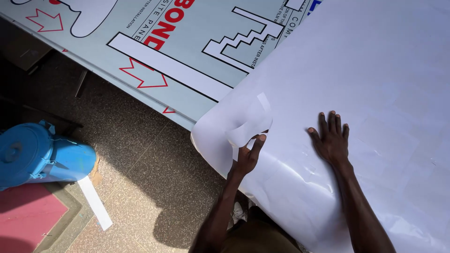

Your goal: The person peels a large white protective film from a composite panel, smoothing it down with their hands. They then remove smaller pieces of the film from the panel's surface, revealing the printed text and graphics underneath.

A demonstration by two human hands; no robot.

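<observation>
1. A blue roll point(40, 154) lies on the speckled floor point(154, 178) at far left, with a white strip point(95, 202) just beside it
2. The left hand point(248, 157) pinches a curled white backing piece point(248, 126), lifted off the big white sheet point(375, 93)
3. The right hand point(332, 138) lies flat on that sheet, fingers spread wide, holding nothing
4. The sheet covers the right part of a printed grey panel point(187, 61), draping over its near edge
</observation>
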